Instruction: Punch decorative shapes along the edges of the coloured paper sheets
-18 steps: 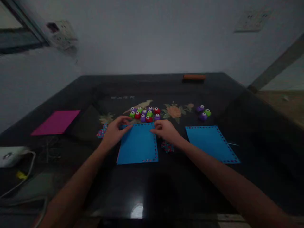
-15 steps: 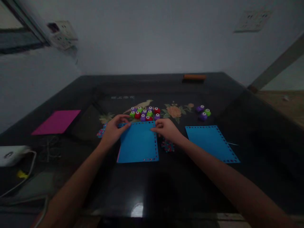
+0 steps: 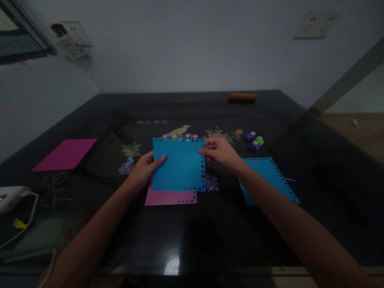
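A blue sheet of paper point(image 3: 178, 166) with small punched holes along its top, right and part of its bottom edge is lifted above the table. My left hand point(image 3: 143, 170) is closed on its left edge, thumb on the front. At the upper right corner my right hand point(image 3: 220, 154) pinches the sheet. Under it lies a pink sheet point(image 3: 171, 197), also punched along its edge. Several craft punches point(image 3: 195, 137) show just above the blue sheet's top edge, mostly hidden. Punched-out bits point(image 3: 212, 183) lie under my right hand, and more colourful bits point(image 3: 126, 165) lie left of my left hand.
Another blue punched sheet point(image 3: 264, 176) lies at right, partly behind my right forearm. Beyond it sit several more punches point(image 3: 254, 141). A magenta stack point(image 3: 64, 155), glasses point(image 3: 55, 190) and a white device with a cable point(image 3: 12, 198) are at left. A brown roll point(image 3: 243, 96) lies at the back.
Both hands have raised the blue sheet off the table, uncovering the pink sheet beneath. It now blocks most of the punches behind it. The view has shifted slightly.
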Action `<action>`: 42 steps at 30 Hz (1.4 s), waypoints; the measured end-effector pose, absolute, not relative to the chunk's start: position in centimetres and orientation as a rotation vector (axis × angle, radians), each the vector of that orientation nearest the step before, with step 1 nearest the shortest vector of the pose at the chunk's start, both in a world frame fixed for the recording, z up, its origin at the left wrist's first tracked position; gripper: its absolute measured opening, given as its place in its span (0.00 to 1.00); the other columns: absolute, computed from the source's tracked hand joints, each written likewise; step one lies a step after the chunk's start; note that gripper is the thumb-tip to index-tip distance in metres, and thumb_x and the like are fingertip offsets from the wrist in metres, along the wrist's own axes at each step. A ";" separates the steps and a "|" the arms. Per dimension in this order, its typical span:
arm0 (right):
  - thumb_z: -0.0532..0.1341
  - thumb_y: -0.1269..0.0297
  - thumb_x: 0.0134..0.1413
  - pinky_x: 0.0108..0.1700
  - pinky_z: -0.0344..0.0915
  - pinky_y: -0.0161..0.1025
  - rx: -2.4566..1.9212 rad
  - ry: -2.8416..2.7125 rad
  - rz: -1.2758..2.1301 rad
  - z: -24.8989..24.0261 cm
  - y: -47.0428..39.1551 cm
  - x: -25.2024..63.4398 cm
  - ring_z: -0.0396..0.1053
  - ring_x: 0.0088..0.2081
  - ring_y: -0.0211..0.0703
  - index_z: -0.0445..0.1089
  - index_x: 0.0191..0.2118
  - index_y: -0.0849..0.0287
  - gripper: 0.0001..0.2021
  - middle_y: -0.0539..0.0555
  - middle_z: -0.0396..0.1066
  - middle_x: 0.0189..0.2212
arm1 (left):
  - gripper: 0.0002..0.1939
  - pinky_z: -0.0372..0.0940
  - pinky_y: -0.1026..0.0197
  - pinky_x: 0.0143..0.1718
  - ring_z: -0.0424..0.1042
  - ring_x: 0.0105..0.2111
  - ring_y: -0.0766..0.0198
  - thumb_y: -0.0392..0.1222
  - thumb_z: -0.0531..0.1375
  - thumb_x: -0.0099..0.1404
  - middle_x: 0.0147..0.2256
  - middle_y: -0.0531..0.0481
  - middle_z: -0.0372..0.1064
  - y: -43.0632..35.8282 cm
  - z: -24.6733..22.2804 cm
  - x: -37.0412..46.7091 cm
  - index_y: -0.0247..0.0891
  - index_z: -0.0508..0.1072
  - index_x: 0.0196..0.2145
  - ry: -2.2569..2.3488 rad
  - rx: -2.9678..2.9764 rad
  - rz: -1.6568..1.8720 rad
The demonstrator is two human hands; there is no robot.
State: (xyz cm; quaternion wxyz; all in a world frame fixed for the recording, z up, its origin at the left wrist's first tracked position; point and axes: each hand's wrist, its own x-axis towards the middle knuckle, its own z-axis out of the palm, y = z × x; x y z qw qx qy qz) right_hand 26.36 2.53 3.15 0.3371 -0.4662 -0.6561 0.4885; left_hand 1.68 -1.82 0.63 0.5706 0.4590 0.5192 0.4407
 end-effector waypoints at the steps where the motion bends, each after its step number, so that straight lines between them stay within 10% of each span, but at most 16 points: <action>1: 0.63 0.68 0.46 0.24 0.54 0.35 -1.207 -1.695 1.262 3.3 2.6 26.6 0.59 0.18 0.32 0.57 0.19 0.58 0.14 0.44 0.59 0.14 | 0.23 0.70 0.53 0.38 0.75 0.33 0.56 0.49 0.66 0.53 0.37 0.45 0.76 -1.9 0.5 1.7 0.37 0.71 0.44 1.205 1.059 1.003; 20: 0.64 0.65 0.46 0.21 0.52 0.34 -1.193 -1.605 1.181 5.4 3.1 28.8 0.59 0.18 0.31 0.60 0.22 0.58 0.11 0.45 0.60 0.16 | 0.18 0.59 0.66 0.23 0.65 0.20 0.68 0.52 0.58 0.60 0.19 0.52 0.68 -2.3 0.0 2.5 0.35 0.69 0.21 1.116 1.425 0.767; 42: 0.63 0.53 0.47 0.26 0.58 0.35 -1.386 -1.719 1.437 3.0 -4.8 33.4 0.63 0.22 0.36 0.65 0.23 0.58 0.14 0.47 0.65 0.19 | 0.15 0.59 0.64 0.23 0.65 0.20 0.66 0.52 0.59 0.56 0.20 0.53 0.68 -5.1 0.2 7.2 0.37 0.68 0.23 1.113 1.530 0.587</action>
